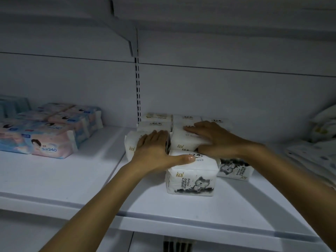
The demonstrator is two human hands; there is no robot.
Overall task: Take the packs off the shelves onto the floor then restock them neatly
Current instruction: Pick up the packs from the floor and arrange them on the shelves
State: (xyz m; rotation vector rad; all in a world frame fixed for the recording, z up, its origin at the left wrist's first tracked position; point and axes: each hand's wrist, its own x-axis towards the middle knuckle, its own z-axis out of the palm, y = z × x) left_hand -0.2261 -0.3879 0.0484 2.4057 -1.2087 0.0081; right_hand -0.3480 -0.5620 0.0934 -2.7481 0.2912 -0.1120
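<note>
From my end both hands lie flat with straight fingers, gripping nothing. The left hand (154, 150) presses on a soft, white, film-wrapped pack (131, 146), its thumb stretched onto the front pack (190, 179) with the cat print. The right hand (216, 140) rests on the neighbouring pack (181, 140). These pillowy, rectangular packs cluster on the smooth white shelf (200, 211). Glossy pink-and-blue packs (51, 142) lie well apart to the left.
</note>
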